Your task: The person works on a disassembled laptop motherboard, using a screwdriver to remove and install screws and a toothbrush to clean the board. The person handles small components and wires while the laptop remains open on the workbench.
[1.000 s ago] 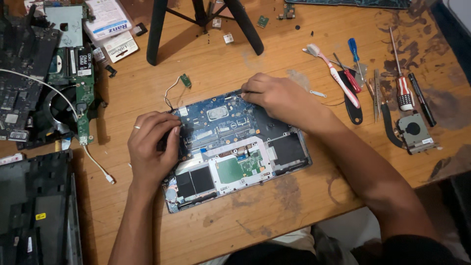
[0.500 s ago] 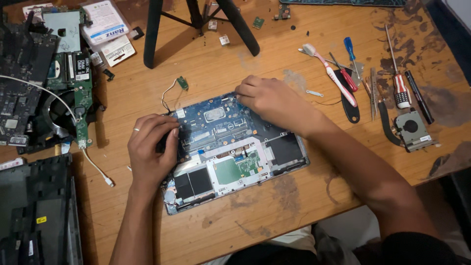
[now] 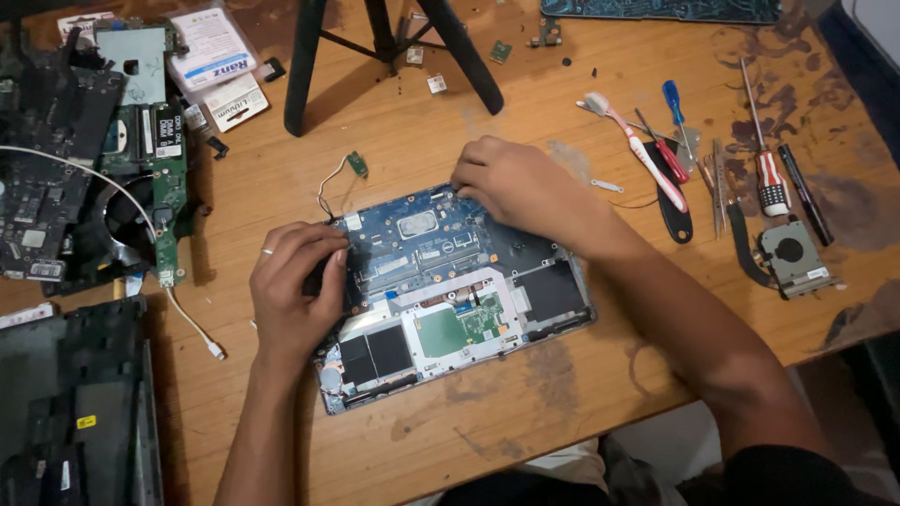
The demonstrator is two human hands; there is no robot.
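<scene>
An opened laptop base (image 3: 450, 309) lies on the wooden table (image 3: 581, 394), its blue motherboard (image 3: 422, 239) and black inner parts exposed. My left hand (image 3: 295, 281) rests on the base's left edge, fingers curled over the board's left side. My right hand (image 3: 516, 187) lies on the board's far right corner with its fingers bent down onto the edge. A small green board on thin wires (image 3: 354, 165) trails off the base's far left corner.
Screwdrivers (image 3: 764, 169), a toothbrush (image 3: 637, 155), tweezers and a fan unit (image 3: 792, 253) lie to the right. Stacked circuit boards and a white cable (image 3: 112, 187) sit at left. Black tripod legs (image 3: 394, 47) stand behind. A dark laptop shell (image 3: 75, 403) lies at lower left.
My right hand slid a little left along the board's far edge. The left hand stayed in place. The view shifted slightly.
</scene>
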